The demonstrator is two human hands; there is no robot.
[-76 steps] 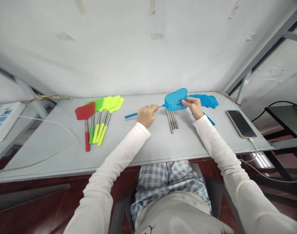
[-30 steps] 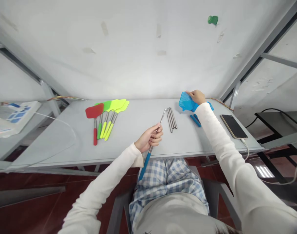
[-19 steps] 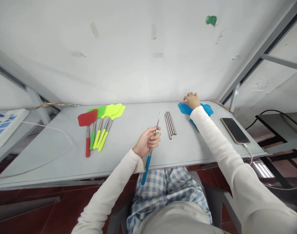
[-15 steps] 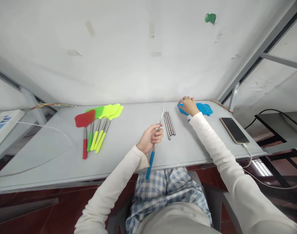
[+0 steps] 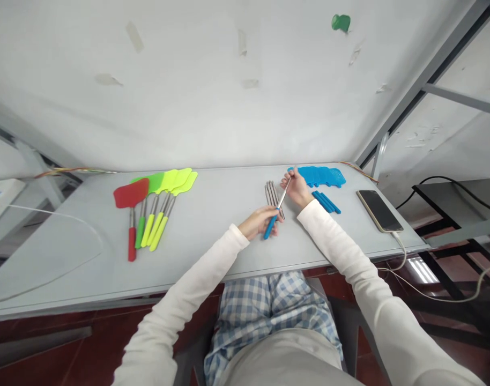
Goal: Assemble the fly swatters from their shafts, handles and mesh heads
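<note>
My left hand [image 5: 261, 221] is closed around a fly swatter handle [image 5: 271, 227] with a blue grip and a thin metal rod [image 5: 284, 197] slanting up to the right. At the rod's upper end my right hand [image 5: 298, 188] has its fingers curled in; the contact is partly hidden. Just behind the right hand lie overlapping blue swatter heads [image 5: 323, 176]. Several loose metal rods [image 5: 270, 192] lie side by side beyond the left hand, partly covered by it. Loose blue grips [image 5: 326, 202] rest to the right of my right wrist.
At the left of the table [image 5: 213, 214] lie a red swatter [image 5: 131, 194], a green one [image 5: 141, 220] and several yellow ones [image 5: 163, 221]. A phone [image 5: 379, 210] with a white cable is at the right. A wall stands behind, metal frame posts at both sides.
My right hand has left the blue heads and come to the upper end of the metal rod. My left hand has moved right and now holds lower, at the blue grip.
</note>
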